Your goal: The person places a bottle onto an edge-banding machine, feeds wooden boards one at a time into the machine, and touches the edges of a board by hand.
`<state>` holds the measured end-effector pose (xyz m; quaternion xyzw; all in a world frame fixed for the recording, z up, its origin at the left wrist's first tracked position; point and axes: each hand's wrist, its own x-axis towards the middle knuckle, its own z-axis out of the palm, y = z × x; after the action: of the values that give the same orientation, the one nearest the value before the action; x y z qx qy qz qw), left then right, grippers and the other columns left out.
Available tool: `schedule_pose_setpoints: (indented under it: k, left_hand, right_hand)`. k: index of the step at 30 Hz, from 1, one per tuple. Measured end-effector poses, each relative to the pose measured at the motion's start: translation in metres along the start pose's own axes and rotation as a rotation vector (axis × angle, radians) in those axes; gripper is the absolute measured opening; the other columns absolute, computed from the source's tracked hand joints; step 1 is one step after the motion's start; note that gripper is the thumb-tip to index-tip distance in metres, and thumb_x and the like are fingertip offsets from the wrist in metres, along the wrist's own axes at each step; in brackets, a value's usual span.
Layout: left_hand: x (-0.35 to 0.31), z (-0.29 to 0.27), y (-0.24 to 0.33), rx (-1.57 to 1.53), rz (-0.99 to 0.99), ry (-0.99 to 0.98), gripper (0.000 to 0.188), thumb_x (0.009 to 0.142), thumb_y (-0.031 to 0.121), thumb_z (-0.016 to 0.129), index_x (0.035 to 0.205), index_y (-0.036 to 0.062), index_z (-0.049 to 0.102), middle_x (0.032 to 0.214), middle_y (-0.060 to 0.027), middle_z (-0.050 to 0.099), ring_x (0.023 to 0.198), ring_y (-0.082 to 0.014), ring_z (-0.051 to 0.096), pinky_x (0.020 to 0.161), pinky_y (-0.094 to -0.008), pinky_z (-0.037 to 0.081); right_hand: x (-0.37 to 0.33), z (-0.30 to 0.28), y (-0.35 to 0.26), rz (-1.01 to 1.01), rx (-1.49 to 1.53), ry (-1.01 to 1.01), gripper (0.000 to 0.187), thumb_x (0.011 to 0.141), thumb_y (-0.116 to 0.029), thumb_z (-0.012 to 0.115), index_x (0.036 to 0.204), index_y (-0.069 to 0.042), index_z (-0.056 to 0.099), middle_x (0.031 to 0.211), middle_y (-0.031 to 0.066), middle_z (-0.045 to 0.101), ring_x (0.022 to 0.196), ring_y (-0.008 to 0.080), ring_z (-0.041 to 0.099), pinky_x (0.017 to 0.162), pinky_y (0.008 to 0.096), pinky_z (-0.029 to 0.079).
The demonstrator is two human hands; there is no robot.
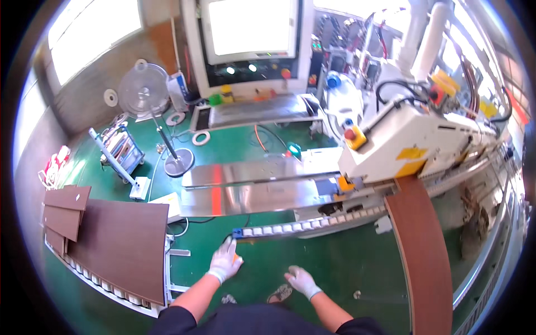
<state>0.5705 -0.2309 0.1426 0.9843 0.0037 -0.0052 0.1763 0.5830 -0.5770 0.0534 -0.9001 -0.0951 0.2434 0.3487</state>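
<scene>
A workshop seen from above, with a green floor and grey walls under bright windows. A large white edge-banding machine fills the upper right, with a control panel and lit screen behind it. A shiny metal infeed table extends left from the machine, edged by a roller rail with small white rollers and a blue end cap. A long brown wood-grain board lies on the machine's right side, running toward the lower edge. At left, a wide brown panel rests on a roller stand, with smaller brown pieces stacked beside it. A pedestal fan stands farther back, near a small blue cart whose contents are too small to tell.

Both hands wear white gloves. The left hand reaches forward, fingers spread, touching the near end of the roller rail at an orange patch just below the blue cap. The right hand hovers open and empty above the floor, near the rail but apart from it.
</scene>
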Motion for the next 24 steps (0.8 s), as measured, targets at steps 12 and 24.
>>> schedule_pose_setpoints:
  k: [12,24]
  left_hand:
    - [-0.398,0.068,-0.291,-0.451,-0.83,-0.607,0.065,0.097,0.052,0.052,0.131,-0.0014,0.066,0.137,-0.0264,0.064,0.132,-0.0416,0.057,0.112,-0.0447,0.044]
    - [-0.567,0.151,-0.406,-0.905,-1.252,0.205,0.048,0.099,0.036,0.055,0.121,-0.0034,0.069,0.122,-0.0265,0.07,0.116,-0.0412,0.066,0.104,-0.047,0.049]
  right_hand:
    - [-0.088,0.169,0.014,0.488,-0.194,-0.422,0.063,0.101,-0.058,0.049,0.101,-0.002,0.076,0.107,0.0203,0.075,0.107,0.0399,0.069,0.096,0.0458,0.053]
    - [0.058,0.306,-0.249,-0.304,-0.586,-0.52,0.052,0.105,-0.051,0.046,0.107,-0.005,0.071,0.114,0.0212,0.072,0.105,0.041,0.068,0.091,0.0483,0.054]
